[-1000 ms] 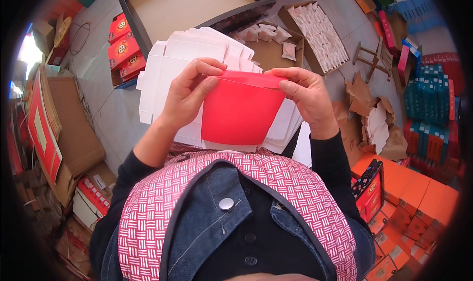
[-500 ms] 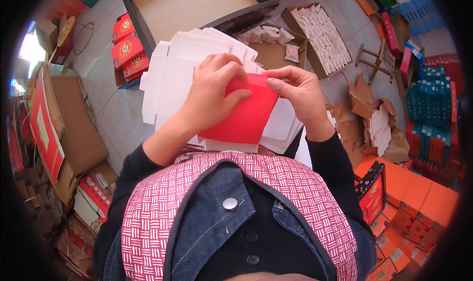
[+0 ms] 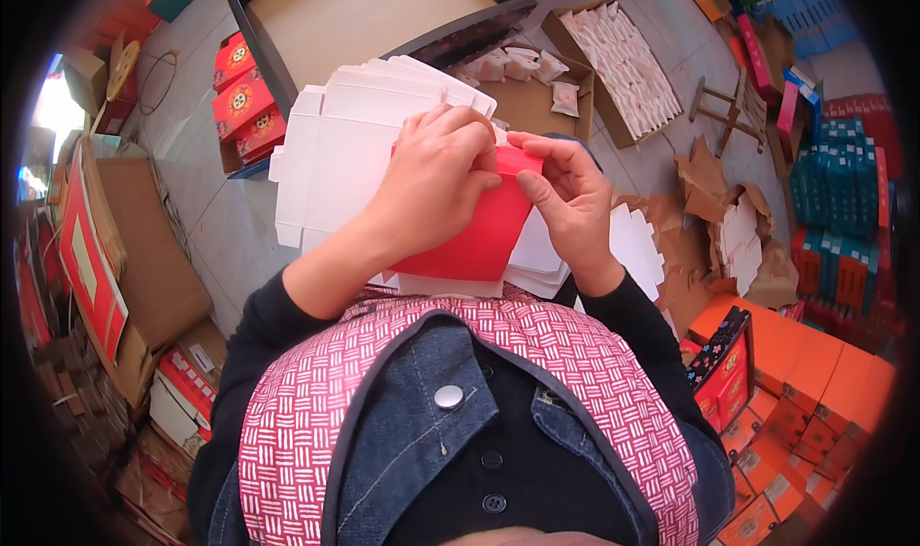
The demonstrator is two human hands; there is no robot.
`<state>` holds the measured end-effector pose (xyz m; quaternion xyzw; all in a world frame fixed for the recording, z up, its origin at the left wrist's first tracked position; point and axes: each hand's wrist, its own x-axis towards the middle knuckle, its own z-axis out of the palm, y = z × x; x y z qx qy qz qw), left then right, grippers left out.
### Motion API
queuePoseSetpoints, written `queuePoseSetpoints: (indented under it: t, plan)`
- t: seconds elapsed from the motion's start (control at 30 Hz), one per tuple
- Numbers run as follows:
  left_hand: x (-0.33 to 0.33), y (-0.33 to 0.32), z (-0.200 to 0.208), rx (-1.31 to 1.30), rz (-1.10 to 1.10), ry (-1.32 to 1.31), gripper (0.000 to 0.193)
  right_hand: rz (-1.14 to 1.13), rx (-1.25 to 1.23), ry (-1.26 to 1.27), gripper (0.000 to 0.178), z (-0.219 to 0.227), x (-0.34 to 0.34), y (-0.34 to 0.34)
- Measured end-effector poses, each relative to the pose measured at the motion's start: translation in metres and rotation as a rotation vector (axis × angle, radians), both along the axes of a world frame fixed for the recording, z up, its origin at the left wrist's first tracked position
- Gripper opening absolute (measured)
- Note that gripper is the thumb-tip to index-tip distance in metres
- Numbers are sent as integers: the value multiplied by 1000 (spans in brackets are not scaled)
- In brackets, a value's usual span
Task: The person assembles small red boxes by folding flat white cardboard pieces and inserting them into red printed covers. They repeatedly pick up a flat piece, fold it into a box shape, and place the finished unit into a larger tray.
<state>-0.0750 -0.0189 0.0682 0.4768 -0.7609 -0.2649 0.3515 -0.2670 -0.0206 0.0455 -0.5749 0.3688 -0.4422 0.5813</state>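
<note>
A red box blank (image 3: 465, 235) of thin card lies over my lap, its red face up and its far edge folded. My left hand (image 3: 436, 177) is closed at that far edge, fingers curled and thumb pressed on the red face. At the far right corner, my right hand (image 3: 572, 196) pinches the card between thumb and fingers. Under and left of it spreads a stack of white box blanks (image 3: 331, 153) with cut flaps. More white blanks (image 3: 632, 249) show beyond my right wrist. The left fingertips are partly hidden.
Ahead stands a large black-rimmed tray (image 3: 273, 57). Beside it are a carton of small wrapped packets (image 3: 623, 67) and red patterned boxes (image 3: 240, 101). A small wooden stool (image 3: 733, 110) stands far right. Orange boxes (image 3: 815, 374) are stacked near right, cardboard sheets (image 3: 158, 249) at left.
Both hands have shifted slightly along the far edge of the red box blank. My right hand has moved a little nearer and left, its thumb lower on the card; the left fingers have curled tighter.
</note>
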Motion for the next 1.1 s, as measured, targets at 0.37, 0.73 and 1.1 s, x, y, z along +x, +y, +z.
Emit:
queuePoseSetpoints:
  t: [0.37,0.73,1.1]
  plan:
    - [-7,-7,-3,-52,-75,9,16,-42,-64,-48,22,-11,6,4]
    - [-14,-6,-7,-93,-40,34,16,-49,78,29,14,-3,-2,-5]
    - [30,-18,0,-67,-64,-90,42,-20,-101,76,16,-1,1,8]
